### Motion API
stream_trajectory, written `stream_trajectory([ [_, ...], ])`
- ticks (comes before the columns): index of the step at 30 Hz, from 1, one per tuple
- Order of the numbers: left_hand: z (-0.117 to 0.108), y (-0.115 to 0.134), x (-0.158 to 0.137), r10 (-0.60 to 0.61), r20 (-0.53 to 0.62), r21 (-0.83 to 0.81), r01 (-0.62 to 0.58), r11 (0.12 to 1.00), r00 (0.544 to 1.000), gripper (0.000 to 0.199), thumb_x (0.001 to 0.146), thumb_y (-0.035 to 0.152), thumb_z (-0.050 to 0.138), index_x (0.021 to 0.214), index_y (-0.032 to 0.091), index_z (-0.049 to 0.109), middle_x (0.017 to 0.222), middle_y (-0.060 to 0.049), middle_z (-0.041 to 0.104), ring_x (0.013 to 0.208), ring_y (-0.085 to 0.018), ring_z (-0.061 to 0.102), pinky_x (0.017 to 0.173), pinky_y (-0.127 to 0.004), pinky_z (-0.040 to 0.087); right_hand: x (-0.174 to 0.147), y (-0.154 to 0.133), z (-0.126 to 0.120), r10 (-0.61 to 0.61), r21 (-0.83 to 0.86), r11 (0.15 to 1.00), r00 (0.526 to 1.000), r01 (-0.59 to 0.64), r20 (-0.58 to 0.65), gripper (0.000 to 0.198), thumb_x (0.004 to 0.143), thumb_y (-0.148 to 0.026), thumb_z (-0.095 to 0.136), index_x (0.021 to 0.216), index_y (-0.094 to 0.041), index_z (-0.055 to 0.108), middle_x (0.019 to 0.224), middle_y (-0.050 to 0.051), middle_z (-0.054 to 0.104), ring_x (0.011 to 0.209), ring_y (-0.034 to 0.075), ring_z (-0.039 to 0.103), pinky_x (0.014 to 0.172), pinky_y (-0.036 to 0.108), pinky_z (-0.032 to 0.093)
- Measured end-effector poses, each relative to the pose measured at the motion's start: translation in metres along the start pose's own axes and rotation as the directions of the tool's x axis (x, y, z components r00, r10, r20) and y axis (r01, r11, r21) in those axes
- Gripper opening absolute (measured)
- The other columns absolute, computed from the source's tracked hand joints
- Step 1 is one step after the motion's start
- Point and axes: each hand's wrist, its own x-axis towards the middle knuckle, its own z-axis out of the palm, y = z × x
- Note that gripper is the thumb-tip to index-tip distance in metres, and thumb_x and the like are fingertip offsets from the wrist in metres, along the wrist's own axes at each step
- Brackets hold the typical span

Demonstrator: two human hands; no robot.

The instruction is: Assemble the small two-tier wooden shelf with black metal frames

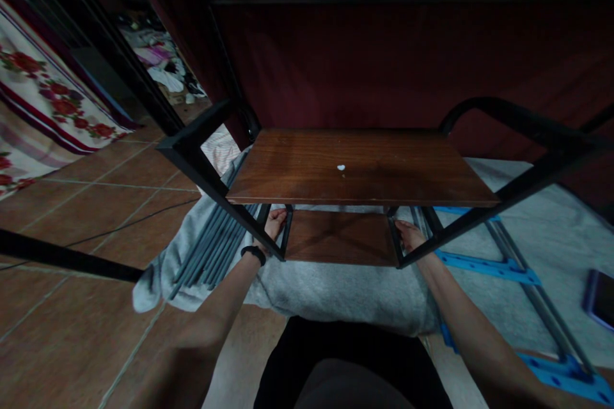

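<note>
Before me is a small shelf rack with a black metal frame (pixel 207 169), a wood-grain upper board (pixel 364 182) and a lower board (pixel 340 239). My left hand (pixel 274 225), with a dark band at the wrist, is closed around the lower left side of the frame. On the opposite side, my right hand (pixel 409 235) grips the lower right of the frame, its fingers partly hidden behind the metal. A small white bit (pixel 341 167) lies on the upper board. Under the rack is a grey blanket (pixel 345 291).
Several grey tubes (pixel 213 249) lie on the blanket at left. To the right are blue plastic brackets (pixel 489 266) joined by metal tubes, and a phone (pixel 600 299). Behind hangs a dark red curtain (pixel 355 70). A black bar (pixel 67 257) and a cable (pixel 139 222) cross the tiled floor.
</note>
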Motion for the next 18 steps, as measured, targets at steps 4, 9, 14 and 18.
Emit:
stream_trajectory([
  [4, 0.003, 0.005, -0.002, 0.001, -0.015, -0.008, -0.001, 1.0, 1.0, 0.029, 0.075, 0.047, 0.077, 0.087, 0.021, 0.071, 0.076, -0.003, 0.071, 0.071, -0.018, 0.063, 0.069, -0.03, 0.051, 0.004, -0.008, 0.002, 0.022, 0.02, 1.0, 1.0, -0.022, 0.015, 0.026, 0.068, -0.035, 0.082, 0.068, -0.024, 0.059, 0.055, -0.002, 0.061, 0.047, 0.014, 0.055, 0.038, 0.023, 0.038],
  [9, 0.007, 0.016, -0.008, -0.001, -0.037, -0.004, 0.001, 1.0, 0.999, 0.022, 0.079, 0.04, 0.077, 0.078, 0.021, 0.067, 0.068, -0.002, 0.067, 0.067, -0.017, 0.058, 0.068, -0.03, 0.048, 0.008, -0.014, 0.008, 0.002, 0.019, 1.0, 0.998, -0.004, 0.062, 0.023, 0.069, -0.034, 0.079, 0.067, -0.023, 0.059, 0.059, 0.0, 0.063, 0.052, 0.015, 0.058, 0.046, 0.025, 0.043],
  [14, 0.009, 0.025, -0.011, -0.004, -0.054, 0.009, 0.005, 1.0, 0.999, 0.022, 0.081, 0.035, 0.075, 0.07, 0.022, 0.061, 0.063, 0.0, 0.062, 0.064, -0.016, 0.054, 0.067, -0.03, 0.045, 0.01, -0.012, 0.008, 0.012, -0.012, 1.0, 0.996, -0.011, 0.087, 0.024, 0.071, -0.034, 0.075, 0.065, -0.025, 0.055, 0.055, -0.002, 0.058, 0.049, 0.014, 0.054, 0.045, 0.025, 0.04],
  [18, 0.01, 0.03, -0.012, 0.003, -0.066, 0.024, -0.002, 1.0, 0.998, 0.023, 0.078, 0.036, 0.078, 0.068, 0.022, 0.063, 0.062, -0.001, 0.063, 0.067, -0.02, 0.059, 0.068, -0.032, 0.047, 0.01, -0.012, 0.007, 0.03, -0.034, 0.999, 0.995, -0.027, 0.1, 0.021, 0.072, -0.034, 0.072, 0.065, -0.025, 0.055, 0.053, -0.001, 0.056, 0.046, 0.014, 0.05, 0.042, 0.025, 0.034],
])
